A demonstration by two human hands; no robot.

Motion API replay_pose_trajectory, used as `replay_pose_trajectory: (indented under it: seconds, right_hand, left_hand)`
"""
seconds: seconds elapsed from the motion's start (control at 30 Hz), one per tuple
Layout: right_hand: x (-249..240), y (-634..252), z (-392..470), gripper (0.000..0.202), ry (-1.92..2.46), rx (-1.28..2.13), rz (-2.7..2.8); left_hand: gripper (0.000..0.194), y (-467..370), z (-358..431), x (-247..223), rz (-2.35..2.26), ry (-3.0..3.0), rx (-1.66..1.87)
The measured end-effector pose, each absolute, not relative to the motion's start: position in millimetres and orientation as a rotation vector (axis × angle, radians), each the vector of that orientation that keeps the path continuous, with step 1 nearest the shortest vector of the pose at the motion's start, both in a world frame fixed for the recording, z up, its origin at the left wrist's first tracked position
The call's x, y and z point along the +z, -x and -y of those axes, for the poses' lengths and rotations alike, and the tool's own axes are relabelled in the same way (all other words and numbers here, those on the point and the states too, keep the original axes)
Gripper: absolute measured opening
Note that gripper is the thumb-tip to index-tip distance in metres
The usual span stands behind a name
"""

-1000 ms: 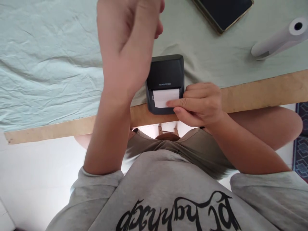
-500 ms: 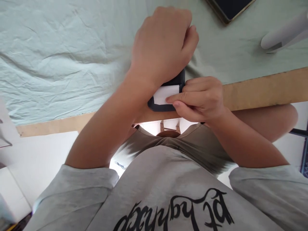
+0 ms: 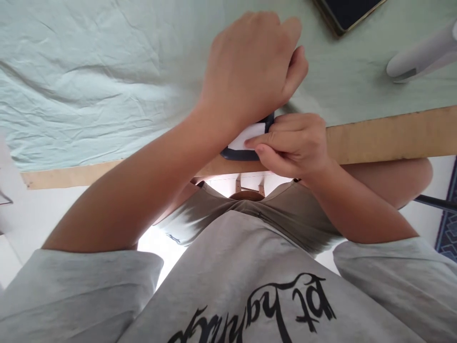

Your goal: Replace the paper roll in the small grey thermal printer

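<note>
A small dark object with rounded corners (image 3: pixel 240 155) lies at the table's front edge, a piece of white paper (image 3: pixel 246 136) on its face. I cannot make out its kind. My right hand (image 3: pixel 298 145) grips its right side, the index fingertip pressing on the white paper and the thumb by the rim. My left hand (image 3: pixel 253 59) is curled closed just beyond, back upward, its wrist crossing over the object and hiding its far part. Whatever the left fingers hold is out of sight beneath the hand.
A wrinkled pale green cloth (image 3: pixel 89 81) covers the table, with a bare wooden edge (image 3: pixel 385 136) along the front. At the far right are a dark flat device like a phone or tablet (image 3: pixel 348 14) and a white rounded object (image 3: pixel 421 57). My legs are under the table edge.
My left hand has shifted right, its forearm now covering more of the dark object and white paper. My right hand keeps its hold with the index finger on the paper.
</note>
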State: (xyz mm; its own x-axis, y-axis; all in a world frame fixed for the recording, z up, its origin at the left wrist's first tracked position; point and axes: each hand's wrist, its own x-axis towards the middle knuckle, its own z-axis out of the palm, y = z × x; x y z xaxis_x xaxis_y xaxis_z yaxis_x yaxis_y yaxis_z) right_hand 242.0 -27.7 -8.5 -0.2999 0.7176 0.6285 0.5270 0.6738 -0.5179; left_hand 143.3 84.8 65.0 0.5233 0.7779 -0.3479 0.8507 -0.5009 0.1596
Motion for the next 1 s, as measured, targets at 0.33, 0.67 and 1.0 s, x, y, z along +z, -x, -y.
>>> replay_pose_trajectory:
  seconds: [0.33, 0.67, 1.0]
  right_hand:
    - [-4.7, -245.0, 33.6, 0.036, 1.046, 0.345, 1.962]
    - [-10.3, -244.8, 24.1, 0.020, 1.340, 0.306, 1.498]
    - [-10.4, -247.3, 23.4, 0.072, 1.431, 0.424, 1.851]
  left_hand:
    - [0.030, -60.9, -62.0, 31.5, -0.878, -2.474, 1.296]
    - [0.100, 0.3, -1.3, 1.2, -1.129, -2.272, 0.562]
    - [0.120, -6.1, 5.2, -8.1, -1.240, -2.237, 0.500]
